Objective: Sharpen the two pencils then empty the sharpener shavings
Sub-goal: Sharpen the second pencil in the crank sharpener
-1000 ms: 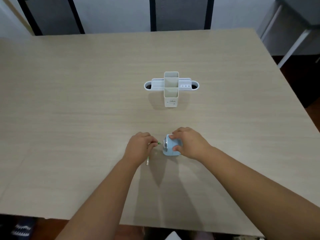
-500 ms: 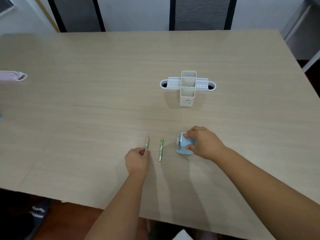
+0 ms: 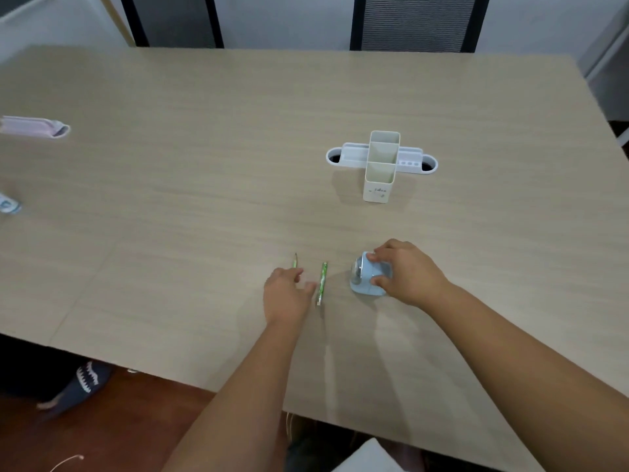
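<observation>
Two green pencils lie side by side on the table. The left pencil (image 3: 294, 261) points its sharpened tip away from me, and my left hand (image 3: 287, 296) hides its near end. The right pencil (image 3: 321, 283) lies whole in view, just right of my left thumb. My left hand rests between the two with fingers apart and grips nothing. My right hand (image 3: 410, 274) is closed over the light blue sharpener (image 3: 362, 277), which stands on the table to the right of the pencils.
A white desk organizer (image 3: 381, 165) stands beyond the sharpener. A pink case (image 3: 34, 128) and a small blue-white object (image 3: 8, 204) lie at the far left. Chairs stand behind the table's far edge. The near table edge runs below my forearms.
My left hand drew a pencil out of the sharpener, laid it left of the other pencil and let go. My right hand stayed on the sharpener.
</observation>
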### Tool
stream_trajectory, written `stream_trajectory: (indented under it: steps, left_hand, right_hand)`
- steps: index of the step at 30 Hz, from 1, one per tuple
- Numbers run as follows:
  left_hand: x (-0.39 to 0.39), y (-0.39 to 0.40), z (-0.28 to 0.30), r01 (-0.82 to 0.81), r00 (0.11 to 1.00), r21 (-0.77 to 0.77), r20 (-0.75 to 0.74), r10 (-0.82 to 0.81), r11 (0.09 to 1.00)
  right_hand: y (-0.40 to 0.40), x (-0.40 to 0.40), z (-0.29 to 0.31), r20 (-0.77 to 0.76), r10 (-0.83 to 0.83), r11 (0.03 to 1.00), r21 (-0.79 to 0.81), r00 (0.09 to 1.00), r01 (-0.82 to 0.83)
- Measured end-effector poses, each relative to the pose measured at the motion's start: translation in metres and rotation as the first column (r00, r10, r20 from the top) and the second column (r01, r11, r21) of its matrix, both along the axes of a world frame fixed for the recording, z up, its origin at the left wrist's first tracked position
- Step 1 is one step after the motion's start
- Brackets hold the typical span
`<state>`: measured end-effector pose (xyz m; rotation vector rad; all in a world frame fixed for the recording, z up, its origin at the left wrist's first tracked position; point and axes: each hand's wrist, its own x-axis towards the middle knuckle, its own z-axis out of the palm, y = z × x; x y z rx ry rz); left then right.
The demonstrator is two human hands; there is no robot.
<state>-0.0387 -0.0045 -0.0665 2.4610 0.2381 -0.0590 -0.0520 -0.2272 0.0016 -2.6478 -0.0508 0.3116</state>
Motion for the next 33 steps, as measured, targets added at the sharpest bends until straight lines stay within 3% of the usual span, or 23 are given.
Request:
stream_trajectory:
  steps: [4, 10, 20, 33]
  left_hand:
    - [-0.003, -0.035, 0.002, 0.275, 0.958, 0.196, -0.134, -0.252, 0.941]
    - [0.001, -0.043, 0.003, 0.333, 0.940, 0.232, -0.161, -0.302, 0.914]
    - [0.016, -0.016, 0.018, 0.436, 0.892, 0.187, 0.043, -0.451, 0.880]
    - [0.034, -0.026, 0.028, 0.617, 0.776, 0.135, 0.061, -0.628, 0.776]
  right_hand:
    - [0.001, -0.001, 0.002, 0.002, -0.007, 1.000, -0.003, 1.000, 0.007]
    - [0.002, -0.001, 0.003, 0.000, -0.007, 1.000, 0.004, 1.000, 0.007]
    - [0.002, -0.003, 0.005, -0.004, -0.029, 0.998, 0.048, 1.000, 0.029]
    - [0.002, -0.004, 0.001, 0.024, -0.030, 0.998, 0.049, 0.999, 0.029]
